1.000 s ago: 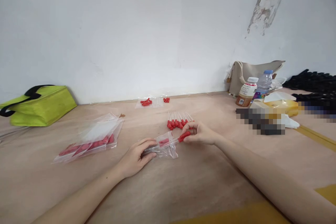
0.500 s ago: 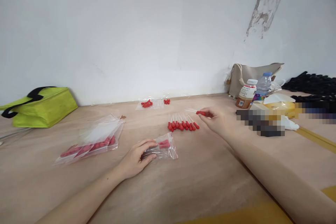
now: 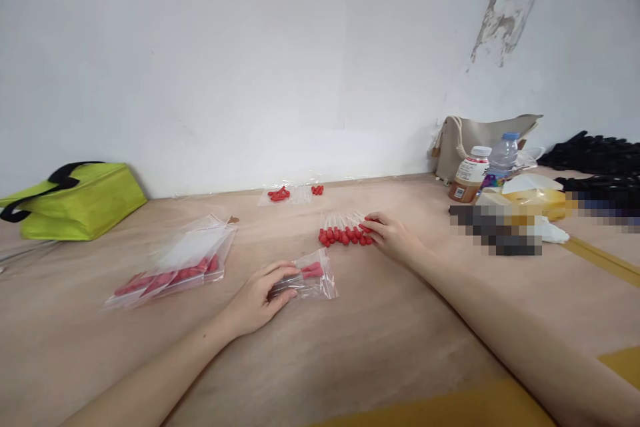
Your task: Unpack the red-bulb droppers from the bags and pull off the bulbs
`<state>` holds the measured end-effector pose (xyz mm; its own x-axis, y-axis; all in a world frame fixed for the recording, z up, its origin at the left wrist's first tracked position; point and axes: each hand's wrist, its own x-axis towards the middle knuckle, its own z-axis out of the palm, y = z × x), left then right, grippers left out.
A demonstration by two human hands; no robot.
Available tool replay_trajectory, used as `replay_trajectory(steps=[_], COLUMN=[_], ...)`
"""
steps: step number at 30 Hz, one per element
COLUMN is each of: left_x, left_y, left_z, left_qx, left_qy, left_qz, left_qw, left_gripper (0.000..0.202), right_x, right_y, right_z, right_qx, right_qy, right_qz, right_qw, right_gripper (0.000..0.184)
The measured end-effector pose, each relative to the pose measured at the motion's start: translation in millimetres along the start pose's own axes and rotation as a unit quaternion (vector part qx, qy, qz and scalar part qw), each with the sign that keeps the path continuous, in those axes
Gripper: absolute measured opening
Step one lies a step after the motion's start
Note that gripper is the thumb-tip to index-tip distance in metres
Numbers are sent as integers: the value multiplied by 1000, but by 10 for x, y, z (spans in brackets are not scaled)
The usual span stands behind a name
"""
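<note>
My left hand [image 3: 260, 297] lies on one end of a small clear zip bag [image 3: 313, 277] with red-bulbed droppers inside, fingers curled on the plastic and pinning it to the table. My right hand [image 3: 393, 237] rests at the right end of a row of loose droppers [image 3: 343, 232] with red bulbs, fingertips closed on the rightmost dropper.
A pile of filled clear bags [image 3: 175, 263] lies to the left, a lime green tote [image 3: 75, 200] at far left. More red bulbs on plastic [image 3: 287, 195] lie near the wall. Bottles [image 3: 473, 175], a beige bag [image 3: 480, 137] and tissues [image 3: 533, 200] stand at right.
My right hand pulled a dropper out of the small bag, carried it up and right, then brought it down to the row of loose droppers. The left hand has stayed on the bag.
</note>
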<state>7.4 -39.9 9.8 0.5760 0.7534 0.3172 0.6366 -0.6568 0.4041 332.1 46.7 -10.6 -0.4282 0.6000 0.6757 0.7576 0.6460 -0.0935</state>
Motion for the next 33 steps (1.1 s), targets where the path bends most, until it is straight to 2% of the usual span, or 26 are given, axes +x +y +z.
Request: replay_trajectory(steps=[5, 13, 20, 26, 33], left_x=[0, 3, -9, -7, -3], left_y=[7, 12, 16, 25, 27], left_z=[-3, -9, -4, -11, -7], left_qx=[-2, -6, -3, -4, 9], left_qy=[5, 6, 6, 9, 5], left_qz=[7, 7, -2, 2, -2], left_qw=[1000, 1000, 1000, 1000, 1000], left_gripper=[27, 28, 32, 32, 31], right_x=[5, -12, -9, 13, -37], right_y=[52, 70, 9, 27, 141], right_z=[2, 15, -38, -33, 45], right_qx=[23, 112, 182, 223, 244], right_qy=[-30, 9, 1, 23, 2], right_qz=[7, 40, 141, 224, 256], right_qw=[999, 993, 973, 948, 935], right_gripper=[23, 22, 24, 31, 38])
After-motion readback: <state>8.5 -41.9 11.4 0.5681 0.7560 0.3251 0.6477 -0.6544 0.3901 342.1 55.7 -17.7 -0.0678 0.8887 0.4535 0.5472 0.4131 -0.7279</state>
